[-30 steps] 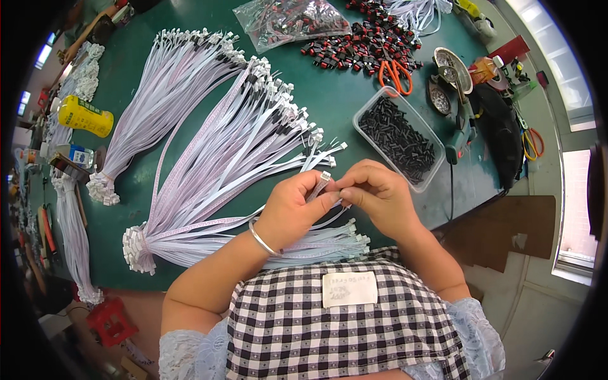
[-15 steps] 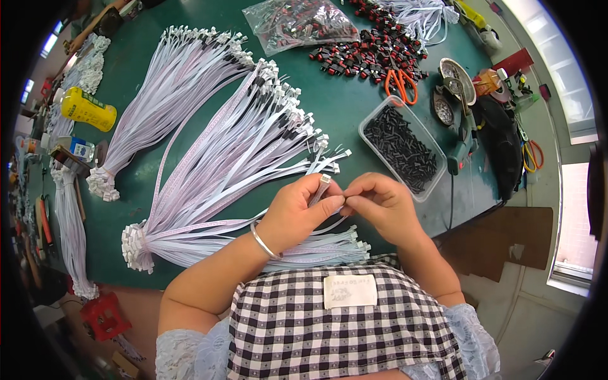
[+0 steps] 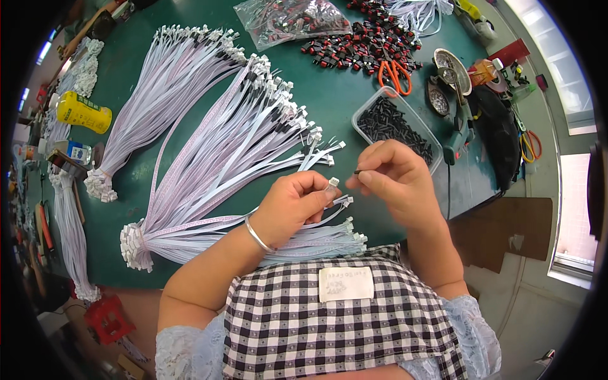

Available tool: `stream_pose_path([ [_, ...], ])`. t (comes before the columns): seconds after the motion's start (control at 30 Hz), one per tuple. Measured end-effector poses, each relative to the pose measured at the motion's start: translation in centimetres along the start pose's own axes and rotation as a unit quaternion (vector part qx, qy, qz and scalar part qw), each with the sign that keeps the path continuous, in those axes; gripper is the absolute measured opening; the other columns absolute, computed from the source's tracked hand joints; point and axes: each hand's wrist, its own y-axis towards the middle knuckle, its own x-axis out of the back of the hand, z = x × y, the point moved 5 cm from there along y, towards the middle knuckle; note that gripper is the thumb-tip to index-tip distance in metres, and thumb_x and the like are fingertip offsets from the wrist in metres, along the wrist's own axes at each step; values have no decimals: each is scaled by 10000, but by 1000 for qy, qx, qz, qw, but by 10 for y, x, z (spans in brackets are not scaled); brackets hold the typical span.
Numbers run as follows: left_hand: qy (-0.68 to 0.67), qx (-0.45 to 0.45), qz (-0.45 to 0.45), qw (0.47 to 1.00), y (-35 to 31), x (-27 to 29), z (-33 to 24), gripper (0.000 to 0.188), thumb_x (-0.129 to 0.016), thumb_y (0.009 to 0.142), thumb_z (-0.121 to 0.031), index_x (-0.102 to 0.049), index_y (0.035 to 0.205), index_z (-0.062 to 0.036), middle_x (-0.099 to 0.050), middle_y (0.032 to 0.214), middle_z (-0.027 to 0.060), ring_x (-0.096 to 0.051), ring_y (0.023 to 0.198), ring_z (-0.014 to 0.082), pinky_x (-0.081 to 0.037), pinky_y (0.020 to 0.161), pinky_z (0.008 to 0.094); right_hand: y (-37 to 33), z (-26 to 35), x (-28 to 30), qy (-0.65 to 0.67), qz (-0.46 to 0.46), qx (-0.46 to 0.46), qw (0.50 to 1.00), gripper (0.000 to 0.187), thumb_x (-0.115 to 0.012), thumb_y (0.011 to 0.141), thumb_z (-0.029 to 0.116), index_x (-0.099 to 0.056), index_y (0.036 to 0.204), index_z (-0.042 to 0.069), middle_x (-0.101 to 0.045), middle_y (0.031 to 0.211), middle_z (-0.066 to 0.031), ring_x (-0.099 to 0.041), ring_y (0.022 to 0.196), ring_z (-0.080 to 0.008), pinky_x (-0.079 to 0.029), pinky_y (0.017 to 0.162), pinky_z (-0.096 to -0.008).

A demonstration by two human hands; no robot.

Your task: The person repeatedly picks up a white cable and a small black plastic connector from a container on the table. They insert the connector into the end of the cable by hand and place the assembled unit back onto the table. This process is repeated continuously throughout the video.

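My left hand [image 3: 295,206] is closed around the end of a flat white ribbon cable, whose white connector [image 3: 333,182] sticks up past the thumb. A short black tube piece [image 3: 357,172] is pinched between thumb and forefinger of my right hand [image 3: 400,182], a little to the right of that connector. Beneath my left forearm and beyond it fans a large bundle of white and pinkish ribbon cables [image 3: 202,158], tied at its near-left end. Just past my right hand stands a clear plastic box [image 3: 425,121] of loose black tube pieces [image 3: 385,121], partly covered by that hand.
Another cable bundle [image 3: 168,95] lies far left, near a yellow bottle [image 3: 83,113]. At the back are a clear bag [image 3: 291,22] of parts, a red-and-black heap of small parts [image 3: 354,50] and orange-handled scissors [image 3: 396,77]. A green-handled tool [image 3: 457,142] lies right of the box.
My right hand has moved up and right, away from my left hand, and the black tube piece now shows in its fingers. My left hand keeps the cable and has shifted slightly.
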Motion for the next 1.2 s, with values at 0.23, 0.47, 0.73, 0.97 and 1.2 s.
stream_pose_path([
  [0.23, -15, -4, 12, 1000, 1, 0, 1, 142, -597, 908, -172, -621, 910, -32, -550, 703, -7, -459, 557, 47, -341, 494, 183, 10, -6, -18, -9, 26, 45, 999, 69, -606, 856, -27, -556, 901, -11, -580, 896, -64, -627, 777, -118, -500, 630, -218],
  [0.47, -27, -6, 8, 1000, 3, 1, 1, 122, -619, 891, -137, -578, 979, -63, -545, 701, -13, -469, 559, 43, -338, 478, 171, 15, -16, -13, 0, -15, 18, 1000, 121, -587, 796, -62, -567, 902, -9, -580, 865, -29, -572, 795, -80, -473, 672, -214],
  [0.73, -46, 0, 3, 999, 4, 8, 4, 108, -638, 874, -115, -549, 930, -91, -527, 698, -28, -460, 522, 41, -315, 443, 170, -12, -45, 5, -19, -36, -66, 997, 132, -647, 829, 1, -622, 958, -6, -629, 804, -35, -590, 706, -87, -477, 635, -207],
  [0.97, -40, -7, -4, 999, 4, 10, 4, 113, -646, 865, -96, -553, 927, -82, -521, 708, -27, -444, 519, 37, -312, 437, 172, -12, -50, 0, -13, -60, -1, 998, 121, -634, 843, -10, -616, 962, -18, -635, 850, -55, -613, 733, -96, -496, 650, -214],
  [1.2, -36, -19, 0, 999, 5, 11, 4, 110, -642, 860, -73, -555, 928, -73, -524, 719, -26, -444, 523, 34, -328, 438, 170, -11, -46, -3, -96, -76, 41, 992, 105, -653, 817, -25, -623, 916, -9, -633, 878, -52, -607, 752, -88, -489, 643, -211],
])
